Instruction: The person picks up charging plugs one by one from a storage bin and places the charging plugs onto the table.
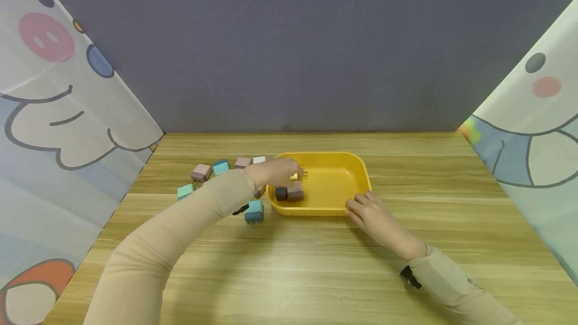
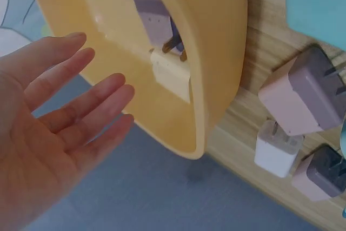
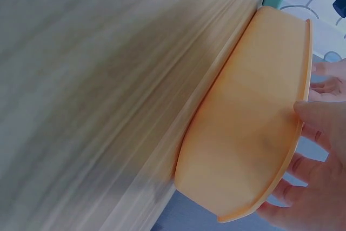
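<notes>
My left hand (image 1: 276, 170) hangs over the left part of a yellow plastic tray (image 1: 336, 194). In the left wrist view its fingers are spread and loosely straight, with nothing held. Below it in the tray lie a dark plug charger (image 1: 281, 193), a pinkish-brown plug charger (image 1: 295, 192) and a cream plug charger (image 2: 172, 75). My right hand (image 1: 379, 220) grips the tray's rim at the near right corner. The right wrist view has the thumb on the outer wall and the other fingers over the rim.
Several plug chargers lie on the wooden table left of the tray: a teal one (image 1: 255, 210), a green one (image 1: 185, 192), a blue one (image 1: 221, 167), a pink one (image 1: 200, 172) and a white one (image 1: 259, 160). A grey panel (image 1: 307, 54) rises behind the table, with cartoon-printed cloth at both sides.
</notes>
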Demonstrator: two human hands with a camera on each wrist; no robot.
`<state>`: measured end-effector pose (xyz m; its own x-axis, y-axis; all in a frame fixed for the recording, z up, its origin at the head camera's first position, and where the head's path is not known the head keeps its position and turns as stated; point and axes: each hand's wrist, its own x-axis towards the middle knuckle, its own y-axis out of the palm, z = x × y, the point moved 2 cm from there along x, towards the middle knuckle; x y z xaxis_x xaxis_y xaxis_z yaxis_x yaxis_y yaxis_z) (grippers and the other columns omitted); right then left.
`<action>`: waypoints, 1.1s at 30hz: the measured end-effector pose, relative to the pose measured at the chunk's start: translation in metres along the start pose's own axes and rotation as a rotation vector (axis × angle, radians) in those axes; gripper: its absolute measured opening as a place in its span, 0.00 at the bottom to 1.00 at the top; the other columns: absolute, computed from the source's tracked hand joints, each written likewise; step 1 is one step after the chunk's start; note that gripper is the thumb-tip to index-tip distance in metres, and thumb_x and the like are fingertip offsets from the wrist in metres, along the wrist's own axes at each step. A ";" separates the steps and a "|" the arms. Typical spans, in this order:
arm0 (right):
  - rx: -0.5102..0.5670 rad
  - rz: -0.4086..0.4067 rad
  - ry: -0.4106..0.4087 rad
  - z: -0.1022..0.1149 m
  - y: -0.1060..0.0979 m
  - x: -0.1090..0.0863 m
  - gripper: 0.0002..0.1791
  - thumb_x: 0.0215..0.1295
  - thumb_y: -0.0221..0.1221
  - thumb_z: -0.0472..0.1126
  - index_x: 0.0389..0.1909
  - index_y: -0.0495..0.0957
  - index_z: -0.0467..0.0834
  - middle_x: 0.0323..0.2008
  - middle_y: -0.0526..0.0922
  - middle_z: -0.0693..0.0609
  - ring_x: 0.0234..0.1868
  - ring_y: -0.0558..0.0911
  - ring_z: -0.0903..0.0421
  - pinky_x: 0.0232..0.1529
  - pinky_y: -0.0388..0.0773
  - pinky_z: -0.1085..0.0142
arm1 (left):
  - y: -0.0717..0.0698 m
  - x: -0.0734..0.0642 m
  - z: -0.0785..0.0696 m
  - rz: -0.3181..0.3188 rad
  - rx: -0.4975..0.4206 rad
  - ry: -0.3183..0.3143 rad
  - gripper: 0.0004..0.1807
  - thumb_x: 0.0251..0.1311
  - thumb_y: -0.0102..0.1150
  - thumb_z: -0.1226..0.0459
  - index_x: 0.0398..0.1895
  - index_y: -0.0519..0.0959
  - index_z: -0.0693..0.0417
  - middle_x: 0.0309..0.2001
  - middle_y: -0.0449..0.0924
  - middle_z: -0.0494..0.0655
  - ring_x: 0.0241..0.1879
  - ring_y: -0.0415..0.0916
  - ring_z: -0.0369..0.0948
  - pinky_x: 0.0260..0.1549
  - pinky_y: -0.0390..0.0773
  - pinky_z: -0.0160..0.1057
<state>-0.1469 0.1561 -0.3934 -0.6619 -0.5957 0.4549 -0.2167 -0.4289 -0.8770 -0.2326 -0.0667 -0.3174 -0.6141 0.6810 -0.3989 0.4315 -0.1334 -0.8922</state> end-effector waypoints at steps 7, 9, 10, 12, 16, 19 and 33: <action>0.010 -0.011 -0.005 0.000 0.000 0.000 0.07 0.50 0.62 0.35 0.28 0.73 0.43 0.23 0.67 0.56 0.27 0.61 0.59 0.34 0.66 0.58 | 0.005 0.011 -0.006 0.018 -0.011 -0.005 0.14 0.59 0.52 0.65 0.47 0.75 0.57 0.50 0.73 0.49 0.49 0.70 0.43 0.46 0.70 0.37; 0.010 -0.015 -0.008 0.000 0.000 0.000 0.07 0.50 0.62 0.35 0.28 0.73 0.43 0.23 0.67 0.56 0.27 0.61 0.59 0.34 0.67 0.58 | 0.008 0.014 -0.008 0.015 -0.017 -0.012 0.13 0.58 0.52 0.66 0.47 0.76 0.58 0.49 0.74 0.49 0.45 0.71 0.42 0.42 0.71 0.37; 0.010 -0.017 -0.009 0.000 0.000 0.000 0.07 0.49 0.62 0.35 0.28 0.73 0.43 0.23 0.67 0.56 0.26 0.61 0.59 0.34 0.67 0.58 | 0.009 0.015 -0.008 0.014 -0.018 -0.017 0.13 0.58 0.52 0.67 0.47 0.76 0.58 0.49 0.74 0.49 0.44 0.72 0.42 0.41 0.72 0.36; 0.008 -0.020 -0.011 0.000 0.000 0.000 0.08 0.48 0.63 0.34 0.28 0.73 0.43 0.23 0.67 0.56 0.26 0.61 0.59 0.34 0.67 0.58 | 0.012 0.018 -0.010 0.022 -0.031 -0.039 0.14 0.57 0.53 0.67 0.47 0.75 0.58 0.49 0.74 0.49 0.42 0.72 0.41 0.38 0.72 0.35; 0.008 -0.025 -0.012 0.000 -0.001 0.000 0.08 0.48 0.63 0.34 0.28 0.73 0.42 0.23 0.67 0.56 0.26 0.61 0.59 0.34 0.66 0.59 | 0.018 0.023 -0.011 0.031 -0.024 -0.066 0.14 0.56 0.55 0.67 0.47 0.75 0.59 0.48 0.74 0.49 0.40 0.72 0.40 0.37 0.72 0.33; 0.004 -0.026 -0.014 0.000 0.000 0.000 0.08 0.48 0.63 0.35 0.28 0.73 0.43 0.23 0.67 0.56 0.26 0.61 0.59 0.32 0.65 0.61 | 0.021 0.025 -0.011 0.025 -0.001 -0.071 0.14 0.55 0.57 0.66 0.45 0.76 0.59 0.46 0.75 0.49 0.40 0.73 0.40 0.38 0.73 0.33; -0.002 -0.035 -0.028 0.001 -0.001 -0.001 0.08 0.47 0.63 0.35 0.28 0.73 0.43 0.23 0.67 0.56 0.26 0.60 0.59 0.31 0.63 0.63 | 0.027 0.037 -0.008 0.092 0.047 -0.103 0.05 0.55 0.56 0.68 0.34 0.75 0.56 0.35 0.75 0.45 0.31 0.68 0.36 0.31 0.71 0.31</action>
<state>-0.1458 0.1565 -0.3930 -0.6336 -0.5993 0.4892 -0.2410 -0.4480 -0.8609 -0.2379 -0.0394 -0.3543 -0.6395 0.5869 -0.4966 0.4590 -0.2266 -0.8590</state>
